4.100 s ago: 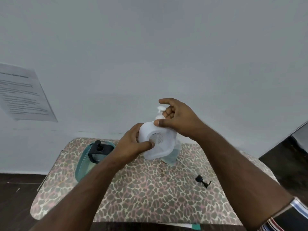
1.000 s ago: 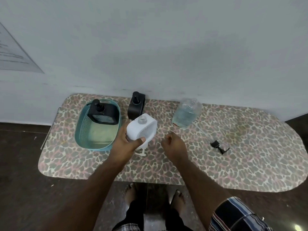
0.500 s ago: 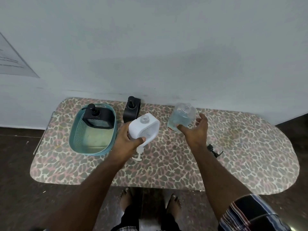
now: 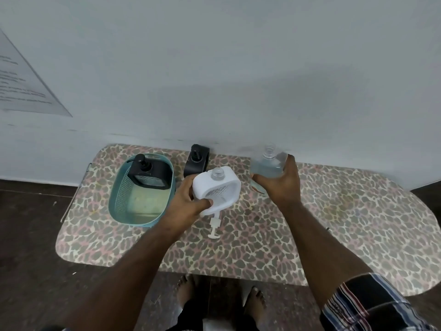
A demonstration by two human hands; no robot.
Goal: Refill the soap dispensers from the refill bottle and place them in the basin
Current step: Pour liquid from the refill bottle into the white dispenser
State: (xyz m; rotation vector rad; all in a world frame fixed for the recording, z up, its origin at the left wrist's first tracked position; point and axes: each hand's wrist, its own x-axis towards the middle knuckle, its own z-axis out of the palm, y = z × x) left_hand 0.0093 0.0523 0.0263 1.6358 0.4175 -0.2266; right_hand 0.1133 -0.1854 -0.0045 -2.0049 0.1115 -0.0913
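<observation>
head view: left hand [image 4: 185, 203] fingers hold white dispenser [image 4: 216, 188], uncapped for filling; right hand [image 4: 280, 185] fingers apparently grip refill bottle [image 4: 267, 164].

Both forearms are bare from wrist to past the elbow, with no watch, ring or band showing on the left hand [image 4: 185, 201] or the right hand [image 4: 281, 185]. A short checked sleeve [image 4: 372, 304] in dark blue, white and red stripes covers the right upper arm. Dark trousers [image 4: 214, 316] show below, and both feet [image 4: 256, 298] are bare.
</observation>
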